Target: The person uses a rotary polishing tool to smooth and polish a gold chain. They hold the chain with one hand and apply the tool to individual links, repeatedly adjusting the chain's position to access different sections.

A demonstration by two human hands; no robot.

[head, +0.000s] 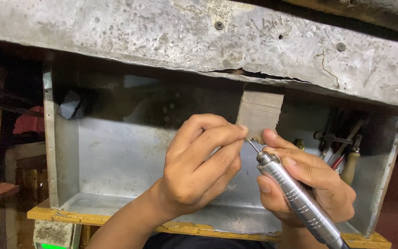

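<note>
Rotary handpiece (300,200), ribbed silver metal, nearest the lens at lower R, running up-left from bottom edge to a thin bit at its tip. R hand (307,180) wrapped around it: fingers curled closed on the barrel, thumb along the near side, index laid over the top close to the chuck. Bit tip points at the gap betw. both hands, just under the wooden bench pin (259,115). L hand (199,163) comes up from bottom centre, forearm visible; fingers bunched shut, thumb and index pinched together at the pin's lower edge. Whatever is pinched is too small to make out; cannot tell what it is. L fingertips and R index nearly touching, bit tip right at the pinch. Bench pin juts down from a worn, pitted metal-clad bench edge (162,32) w/ screw heads and a crack near the pin. Below and behind hands: sheet-metal catch tray (116,157), dull grey, on a yellow-painted wooden frame (199,228). Far R of tray: cluster of hand tools (342,145), wooden and red handles, standing against the wall. Dark faceted object (71,105) at upper L corner of tray.
</note>
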